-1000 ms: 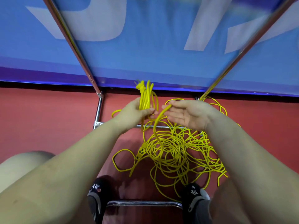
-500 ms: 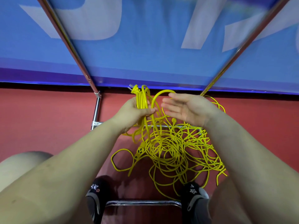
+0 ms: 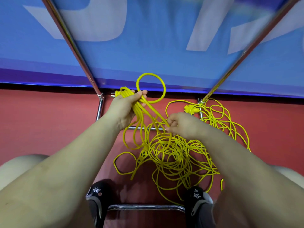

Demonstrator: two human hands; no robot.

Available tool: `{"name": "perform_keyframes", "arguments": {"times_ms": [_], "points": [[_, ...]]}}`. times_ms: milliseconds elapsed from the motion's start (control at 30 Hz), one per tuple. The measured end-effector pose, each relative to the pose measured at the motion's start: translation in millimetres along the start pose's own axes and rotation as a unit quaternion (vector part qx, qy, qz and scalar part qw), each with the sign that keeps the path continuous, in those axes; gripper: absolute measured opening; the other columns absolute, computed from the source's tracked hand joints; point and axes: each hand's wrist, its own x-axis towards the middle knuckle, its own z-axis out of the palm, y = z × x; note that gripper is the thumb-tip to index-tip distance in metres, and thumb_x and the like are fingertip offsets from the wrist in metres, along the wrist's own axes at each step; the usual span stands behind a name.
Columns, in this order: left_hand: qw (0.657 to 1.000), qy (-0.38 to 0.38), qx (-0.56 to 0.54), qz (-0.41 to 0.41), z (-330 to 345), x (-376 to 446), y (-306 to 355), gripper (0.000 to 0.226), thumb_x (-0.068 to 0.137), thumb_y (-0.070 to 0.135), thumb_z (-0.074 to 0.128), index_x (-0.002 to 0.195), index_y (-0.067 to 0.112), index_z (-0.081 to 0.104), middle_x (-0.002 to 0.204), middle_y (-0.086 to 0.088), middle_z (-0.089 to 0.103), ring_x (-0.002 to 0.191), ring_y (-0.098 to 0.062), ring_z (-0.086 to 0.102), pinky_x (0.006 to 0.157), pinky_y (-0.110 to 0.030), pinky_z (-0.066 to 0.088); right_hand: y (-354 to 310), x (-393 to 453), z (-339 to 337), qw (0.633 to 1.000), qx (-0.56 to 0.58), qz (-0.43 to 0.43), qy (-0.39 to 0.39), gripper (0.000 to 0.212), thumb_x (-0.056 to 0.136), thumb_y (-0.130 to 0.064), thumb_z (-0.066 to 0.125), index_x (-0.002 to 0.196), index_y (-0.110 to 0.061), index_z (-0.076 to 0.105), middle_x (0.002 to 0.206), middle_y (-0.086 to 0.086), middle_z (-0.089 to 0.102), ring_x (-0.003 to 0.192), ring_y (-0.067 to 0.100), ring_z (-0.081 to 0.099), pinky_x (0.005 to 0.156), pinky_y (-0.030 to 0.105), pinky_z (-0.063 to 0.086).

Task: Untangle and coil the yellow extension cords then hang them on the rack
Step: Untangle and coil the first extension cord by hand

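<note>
Cords (image 3: 172,155) on floor (image 3: 49,122) between shoes (image 3: 98,199)

Yellow extension cords (image 3: 172,155) are seen against a red floor (image 3: 49,122), a blue-and-white banner (image 3: 148,38) and black shoes (image 3: 98,199).

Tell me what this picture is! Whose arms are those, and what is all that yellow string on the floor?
The picture comes from a camera worn on a person's head, looking down, so the arms are that person's own. There is no machine here. The yellow string is really thin yellow extension cord, lying in a tangled pile on the red floor. The left hand grips a bundle of yellow cord loops already gathered, with one round loop standing above it. The right hand pinches a strand rising from the pile. Shiny metal rack bars slant up in front of a blue banner. Two black shoes show below.
</note>
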Motion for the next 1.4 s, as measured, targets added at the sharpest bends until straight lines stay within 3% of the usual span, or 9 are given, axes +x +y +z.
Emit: {"name": "perform_keyframes", "arguments": {"times_ms": [200, 433, 667, 900, 967, 1100, 1167, 1267, 1400], "points": [[1.0, 0.014, -0.004, -0.003, 3, -1, -1, 0.023, 0.096, 0.011, 0.05, 0.077, 0.014, 0.064, 0.069, 0.003, 0.072, 0.052, -0.006, 0.06, 0.052, -0.025, 0.046, -12, -1, -14, 0.952, 0.29, -0.014, 0.1, 0.014, 0.089, -0.014, 0.061, 0.084, -0.022, 0.051, 0.073, 0.0, 0.063, 0.047, 0.006, 0.061, 0.05, 0.017, 0.049], [0.991, -0.027, 0.131, 0.012, 1, -6, -7, 0.012, 0.092, 0.008, 0.056, 0.099, 0.017, 0.058, 0.073, 0.003, 0.073, 0.044, -0.006, 0.048, 0.044, -0.021, 0.034, -11, -1, -32, 0.763, 0.631, 0.073, 0.124, 0.009, 0.091, -0.021, 0.057, 0.09, -0.012, 0.057, 0.077, 0.0, 0.07, 0.062, 0.011, 0.07, 0.06, 0.023, 0.058], [0.95, -0.144, 0.275, -0.008, 8, -15, -23, 0.018, 0.093, -0.001, 0.051, 0.089, 0.016, 0.057, 0.1, -0.018, 0.065, 0.087, -0.02, 0.064, 0.068, -0.025, 0.055, -9, -2, -38, 0.628, 0.755, 0.12, 0.149, 0.01, 0.093, -0.016, 0.055, 0.085, -0.01, 0.057, 0.057, 0.001, 0.069, 0.053, 0.011, 0.068, 0.053, 0.024, 0.056], [0.933, -0.184, 0.309, -0.017, 8, -16, -27, 0.02, 0.092, 0.008, 0.056, 0.107, 0.02, 0.061, 0.104, -0.008, 0.065, 0.099, -0.028, 0.059, 0.092, -0.05, 0.046, -8, -3, -43, 0.58, 0.795, 0.11, 0.138, 0.013, 0.094, -0.014, 0.052, 0.086, -0.005, 0.056, 0.061, 0.007, 0.07, 0.055, 0.015, 0.069, 0.052, 0.026, 0.057], [0.928, -0.19, 0.321, -0.008, 9, -17, -27, 0.021, 0.092, 0.006, 0.056, 0.111, 0.012, 0.059, 0.097, -0.008, 0.063, 0.091, -0.023, 0.06, 0.087, -0.045, 0.049, -11, -3, -43, 0.576, 0.801, 0.098, 0.131, 0.013, 0.095, -0.013, 0.051, 0.086, -0.005, 0.056, 0.062, 0.008, 0.07, 0.056, 0.016, 0.069, 0.052, 0.026, 0.057], [0.947, -0.157, 0.282, -0.001, 13, -18, -25, 0.017, 0.092, 0.0, 0.053, 0.094, 0.016, 0.058, 0.085, 0.0, 0.061, 0.062, 0.002, 0.063, 0.055, -0.017, 0.053, -12, -1, -41, 0.612, 0.778, 0.06, 0.126, 0.01, 0.095, -0.013, 0.049, 0.091, -0.007, 0.055, 0.07, 0.007, 0.072, 0.063, 0.016, 0.07, 0.055, 0.025, 0.057], [0.961, -0.133, 0.244, -0.003, 12, -17, -24, 0.019, 0.093, -0.002, 0.051, 0.09, 0.015, 0.056, 0.079, -0.002, 0.058, 0.056, 0.001, 0.062, 0.05, -0.017, 0.052, -11, 0, -37, 0.721, 0.679, 0.04, 0.13, 0.006, 0.094, -0.013, 0.051, 0.095, -0.009, 0.056, 0.083, 0.008, 0.07, 0.07, 0.015, 0.07, 0.061, 0.026, 0.058], [0.978, -0.107, 0.179, -0.012, 12, -15, -20, 0.017, 0.094, -0.001, 0.049, 0.09, 0.014, 0.056, 0.072, -0.003, 0.056, 0.05, -0.003, 0.061, 0.046, -0.019, 0.051, -9, 0, -24, 0.935, 0.331, -0.007, 0.129, 0.005, 0.089, -0.015, 0.06, 0.094, -0.014, 0.063, 0.086, 0.007, 0.067, 0.073, 0.013, 0.066, 0.071, 0.029, 0.055], [0.989, -0.082, 0.117, -0.021, 8, -8, -15, 0.014, 0.094, 0.005, 0.05, 0.094, 0.015, 0.059, 0.079, -0.003, 0.057, 0.064, -0.012, 0.06, 0.056, -0.025, 0.056, -12, -2, -6, 0.988, 0.147, -0.045, 0.003, 0.022, 0.085, -0.015, 0.066, 0.105, -0.006, 0.064, 0.087, 0.003, 0.062, 0.08, 0.012, 0.058, 0.071, 0.018, 0.047]]}}
